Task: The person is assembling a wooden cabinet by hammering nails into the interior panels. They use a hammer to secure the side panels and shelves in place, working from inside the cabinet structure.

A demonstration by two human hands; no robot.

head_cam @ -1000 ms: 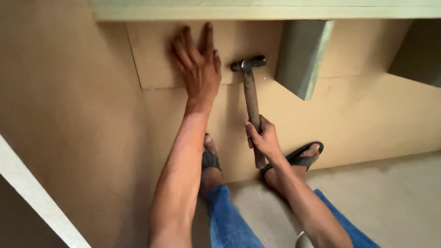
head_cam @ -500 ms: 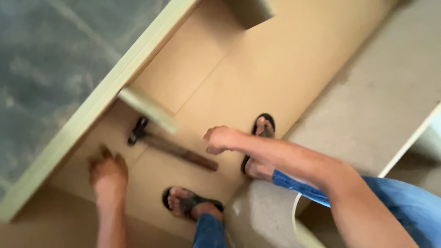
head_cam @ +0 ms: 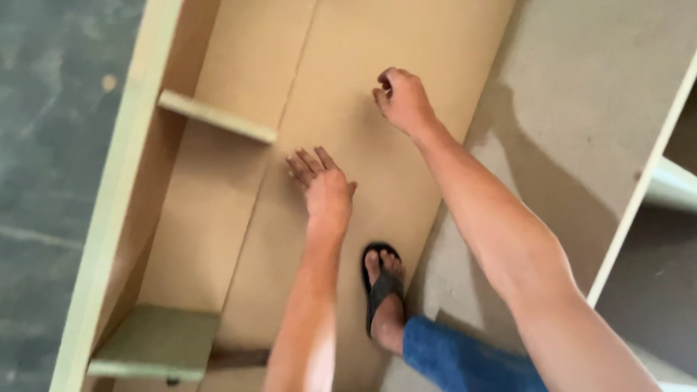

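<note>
Left hand [head_cam: 323, 190]: lies flat and released on the back panel [head_cam: 363, 109], fingers [head_cam: 303, 164] stretched out and spread, grasping nothing; it sits just beside the seam where two sheets of the panel meet.
Right hand [head_cam: 401, 98]: held over the same panel further up, fingers curled loosely inward; it appears to grasp nothing, though the inside of the curl is hidden, and I cannot tell whether it touches the wood.
Back panel: a large tan board lying flat on the floor [head_cam: 581, 109], forming the bottom of an open cabinet frame; both hands are above it, near each other but apart.
Upper divider [head_cam: 218, 116]: a pale board standing on edge across the panel, just up and to the side of the left hand, not touching it.
Lower divider [head_cam: 156, 341]: a second pale board near the bottom edge of the view, well apart from both hands.
Side wall [head_cam: 116, 196]: the pale long edge of the cabinet, running beside the grey ground.
Foot [head_cam: 382, 290]: in a black sandal, planted on the panel close below the left wrist.
Trouser leg [head_cam: 465, 359]: blue denim, at the panel's edge.
Second frame [head_cam: 653, 167]: pale boards at the far side, across the floor.
</note>
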